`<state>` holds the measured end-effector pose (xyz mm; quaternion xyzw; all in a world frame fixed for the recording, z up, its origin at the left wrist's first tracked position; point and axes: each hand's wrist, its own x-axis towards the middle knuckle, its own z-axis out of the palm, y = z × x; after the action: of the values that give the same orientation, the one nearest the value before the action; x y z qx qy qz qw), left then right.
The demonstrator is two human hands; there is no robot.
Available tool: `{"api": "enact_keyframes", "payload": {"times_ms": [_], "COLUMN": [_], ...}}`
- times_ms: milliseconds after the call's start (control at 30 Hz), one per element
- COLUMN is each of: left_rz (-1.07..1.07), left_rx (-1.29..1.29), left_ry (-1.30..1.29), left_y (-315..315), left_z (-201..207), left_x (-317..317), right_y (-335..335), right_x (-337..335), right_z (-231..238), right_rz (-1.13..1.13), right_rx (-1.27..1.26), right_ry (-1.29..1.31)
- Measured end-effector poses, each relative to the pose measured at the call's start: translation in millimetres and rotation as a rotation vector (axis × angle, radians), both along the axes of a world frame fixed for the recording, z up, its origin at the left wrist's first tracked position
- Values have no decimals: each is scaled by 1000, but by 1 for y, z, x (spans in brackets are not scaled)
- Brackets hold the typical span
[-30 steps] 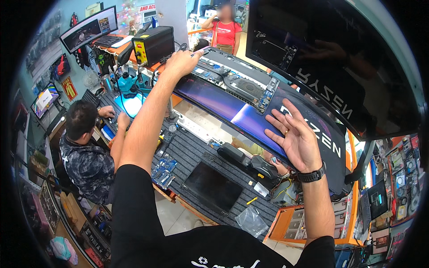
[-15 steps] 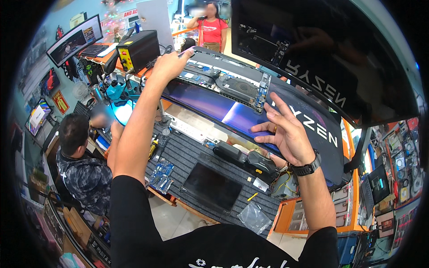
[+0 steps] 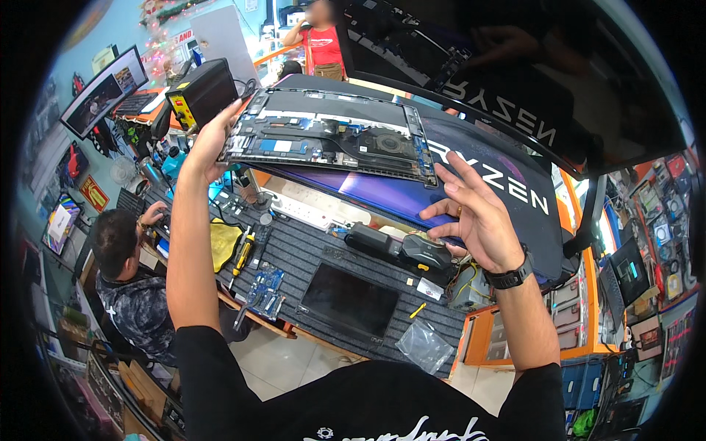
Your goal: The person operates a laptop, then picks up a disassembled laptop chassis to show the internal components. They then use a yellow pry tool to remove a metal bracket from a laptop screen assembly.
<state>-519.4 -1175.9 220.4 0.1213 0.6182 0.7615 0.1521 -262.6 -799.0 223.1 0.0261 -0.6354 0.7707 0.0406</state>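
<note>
1. Setting: a cluttered workroom with a pale blue wall and a bench with a dark grey ribbed top.
2. Left hand: closed around the left end of a thin black laptop base with its circuitry exposed.
3. Right hand: grasping nothing, fingers spread beside the base's right end; contact cannot be determined.
4. Laptop base: held over a purple-and-black printed mat; long axis left to right, right end slightly lower, inner face up, round black fan toward the right.
5. Beyond: a large black glossy screen, upper right.
6. Below, on the bench: a blue circuit board, a flat black rectangular panel and a clear plastic bag.
</note>
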Motion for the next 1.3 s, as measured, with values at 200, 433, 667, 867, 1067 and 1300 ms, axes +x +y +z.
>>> {"api": "enact_keyframes", "payload": {"times_ms": [200, 433, 667, 867, 1067, 1300], "left_rz": [31, 199, 185, 429, 322, 136], "left_rx": [351, 522, 616, 548, 590, 152], "left_ry": [-91, 33, 64, 142, 131, 43], "left_y": [-10, -6, -11, 0, 75, 199], "left_z": [-40, -68, -111, -111, -122, -180], "left_x": [27, 88, 117, 242, 374, 481], "right_y": [1, 22, 37, 19, 65, 211], "right_x": [2, -17, -28, 64, 233, 467], "right_z": [-1, 17, 15, -6, -72, -190], "right_rz": [-30, -252, -168, -15, 6, -180], "right_rx": [65, 772, 635, 115, -395, -777], "right_ry": [-14, 27, -38, 114, 12, 49]}}
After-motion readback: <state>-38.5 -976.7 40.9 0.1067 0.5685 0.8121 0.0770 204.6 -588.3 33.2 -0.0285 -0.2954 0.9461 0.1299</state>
